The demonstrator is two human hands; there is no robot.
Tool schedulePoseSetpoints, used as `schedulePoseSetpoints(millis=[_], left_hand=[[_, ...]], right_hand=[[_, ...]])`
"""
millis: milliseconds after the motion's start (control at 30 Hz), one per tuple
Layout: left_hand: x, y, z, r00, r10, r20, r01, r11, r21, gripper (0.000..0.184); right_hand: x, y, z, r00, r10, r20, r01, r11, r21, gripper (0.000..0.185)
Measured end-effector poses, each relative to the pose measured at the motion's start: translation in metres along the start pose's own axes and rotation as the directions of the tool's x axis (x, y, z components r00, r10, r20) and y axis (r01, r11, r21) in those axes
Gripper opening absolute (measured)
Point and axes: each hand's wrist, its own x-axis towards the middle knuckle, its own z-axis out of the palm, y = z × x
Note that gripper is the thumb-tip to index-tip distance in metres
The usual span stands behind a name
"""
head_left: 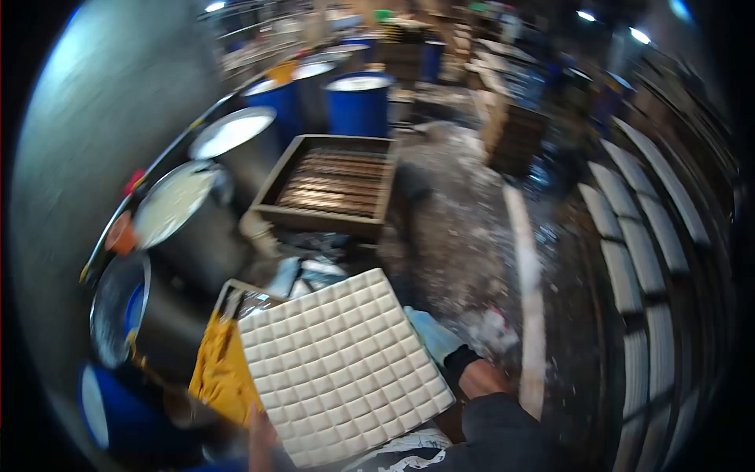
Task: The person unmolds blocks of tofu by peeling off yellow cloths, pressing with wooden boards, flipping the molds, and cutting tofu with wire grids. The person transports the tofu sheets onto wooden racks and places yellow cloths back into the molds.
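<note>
In front of me is a thick off-white slab [346,370], its top marked by a grid of raised squares like a block of tofu. It tilts a little to one side. My right hand [432,334], in a pale blue glove, grips the right edge, with its fingers partly hidden by the slab. At the lower left edge my left hand [263,440] holds the other side; it is blurred and only partly visible. A yellow cloth [220,358] lies over a frame just left of the slab.
A wooden frame with slats [334,181] lies ahead. Metal vats of whitish liquid [177,206] and blue barrels [358,106] line the left wall. On the right, rows of pale slabs [641,252] stand beside a wet floor [456,212].
</note>
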Motion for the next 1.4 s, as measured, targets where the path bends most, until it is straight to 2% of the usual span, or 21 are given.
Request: schedulePoseSetpoints(millis=[33, 100, 133, 200, 300, 367, 433, 500, 600, 700, 733, 900, 967, 1033, 1100, 1167, 1233, 1267, 1300, 1367, 1400], left_hand=[[0.012, -0.004, 0.008, 1.0, -0.018, 0.002, 0.018, 1.0, -0.021, 0.089], [0.057, -0.018, 0.007, 0.997, 0.07, 0.014, -0.071, 0.965, 0.252, 0.088], [0.065, -0.014, 0.041, 0.99, 0.128, 0.06, -0.14, 0.815, 0.562, 0.089], [0.08, -0.003, 0.12, 0.972, 0.154, 0.175, -0.232, 0.553, 0.8, 0.09], [0.092, -0.005, 0.266, 0.948, -0.156, 0.277, 0.01, 0.886, 0.464, 0.089], [0.189, -0.036, 0.263, 0.95, -0.248, 0.188, 0.158, 0.906, 0.393, 0.089], [0.191, -0.052, 0.37, 0.887, -0.264, 0.378, 0.002, 0.822, 0.569, 0.09], [0.242, -0.082, 0.421, 0.872, -0.326, 0.365, 0.014, 0.761, 0.648, 0.09], [0.272, -0.146, 0.539, 0.733, -0.534, 0.421, 0.196, 0.759, 0.621, 0.09], [0.247, -0.198, 0.669, 0.621, -0.548, 0.56, -0.014, 0.707, 0.707, 0.089], [0.249, -0.221, 0.704, 0.619, -0.602, 0.505, 0.161, 0.726, 0.668, 0.084], [0.277, -0.304, 0.859, 0.358, -0.769, 0.529, 0.063, 0.586, 0.808, 0.092], [0.284, -0.35, 0.915, 0.288, -0.755, 0.589, -0.005, 0.614, 0.789, 0.091], [0.312, -0.407, 0.976, 0.237, -0.863, 0.447, 0.075, 0.475, 0.877, 0.091], [0.313, -0.458, 1.035, 0.222, -0.875, 0.43, 0.068, 0.454, 0.889, 0.092], [0.269, -0.495, 1.106, 0.168, -0.881, 0.442, -0.087, 0.433, 0.897, 0.094], [0.255, -0.541, 1.161, 0.097, -0.915, 0.392, -0.088, 0.384, 0.919, 0.095], [0.261, -0.578, 1.184, 0.109, -0.914, 0.392, -0.148, 0.375, 0.915, 0.094], [0.231, -0.565, 1.206, 0.06, -0.925, 0.376, -0.125, 0.367, 0.922, 0.091], [0.233, -0.629, 1.247, -0.027, -0.922, 0.386, -0.197, 0.383, 0.902, 0.087], [0.245, -0.665, 1.269, -0.105, -0.937, 0.333, -0.219, 0.348, 0.911, 0.084]], right_hand=[[-0.029, -0.017, -0.018, 0.993, -0.091, -0.076, 0.076, 0.98, -0.182, 0.041], [-0.071, -0.027, -0.056, 0.975, -0.142, -0.173, 0.126, 0.987, -0.102, 0.04], [-0.092, -0.035, -0.075, 0.962, -0.162, -0.218, 0.15, 0.986, -0.072, 0.04], [-0.13, -0.044, -0.109, 0.927, -0.204, -0.314, 0.201, 0.979, -0.042, 0.04], [-0.182, -0.065, -0.163, 0.859, -0.262, -0.44, 0.282, 0.959, -0.02, 0.039], [-0.217, -0.087, -0.213, 0.804, -0.289, -0.519, 0.334, 0.942, -0.008, 0.039], [-0.245, -0.101, -0.253, 0.742, -0.313, -0.593, 0.382, 0.924, -0.01, 0.039], [-0.269, -0.116, -0.299, 0.676, -0.342, -0.652, 0.435, 0.9, -0.022, 0.038], [-0.32, -0.136, -0.373, 0.566, -0.356, -0.744, 0.492, 0.869, -0.042, 0.038], [-0.377, -0.152, -0.429, 0.439, -0.363, -0.822, 0.543, 0.836, -0.079, 0.037], [-0.395, -0.158, -0.442, 0.398, -0.365, -0.842, 0.556, 0.825, -0.095, 0.037], [-0.487, -0.168, -0.481, 0.139, -0.328, -0.934, 0.595, 0.782, -0.186, 0.037], [-0.521, -0.169, -0.495, 0.037, -0.309, -0.95, 0.606, 0.763, -0.225, 0.036], [-0.548, -0.167, -0.512, -0.055, -0.285, -0.957, 0.605, 0.753, -0.259, 0.036], [-0.575, -0.166, -0.529, -0.14, -0.258, -0.956, 0.597, 0.748, -0.289, 0.036], [-0.597, -0.163, -0.552, -0.215, -0.225, -0.95, 0.585, 0.749, -0.31, 0.035], [-0.624, -0.163, -0.572, -0.298, -0.187, -0.936, 0.58, 0.743, -0.333, 0.035], [-0.637, -0.161, -0.582, -0.34, -0.171, -0.925, 0.566, 0.748, -0.347, 0.035], [-0.642, -0.167, -0.575, -0.384, -0.15, -0.911, 0.555, 0.751, -0.357, 0.035], [-0.677, -0.158, -0.598, -0.449, -0.107, -0.887, 0.551, 0.748, -0.369, 0.035], [-0.694, -0.157, -0.608, -0.482, -0.088, -0.872, 0.545, 0.749, -0.377, 0.035]])
